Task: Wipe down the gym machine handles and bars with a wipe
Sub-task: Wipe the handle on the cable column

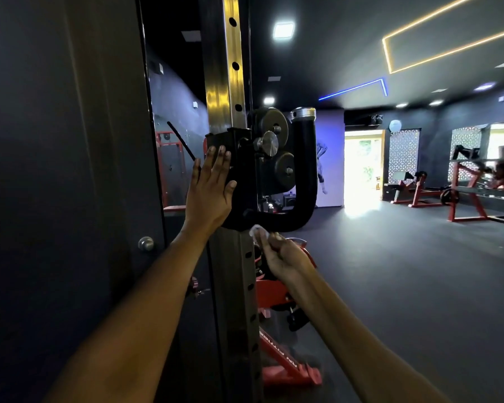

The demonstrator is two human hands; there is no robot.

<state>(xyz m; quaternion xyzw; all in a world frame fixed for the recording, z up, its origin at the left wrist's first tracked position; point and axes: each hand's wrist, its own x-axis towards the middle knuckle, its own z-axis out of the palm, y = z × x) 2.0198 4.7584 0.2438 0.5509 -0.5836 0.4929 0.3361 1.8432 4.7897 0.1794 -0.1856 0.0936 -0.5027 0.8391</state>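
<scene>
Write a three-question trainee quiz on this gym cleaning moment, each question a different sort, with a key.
1. True or false: the left hand lies flat and open against the black carriage on the upright post.
2. Multiple choice: the white wipe is held by A) the left hand, B) the right hand, C) neither hand.
3. Fill the gap: the wipe sits at the ____ bend of the black curved handle.

Key
1. True
2. B
3. lower
</scene>
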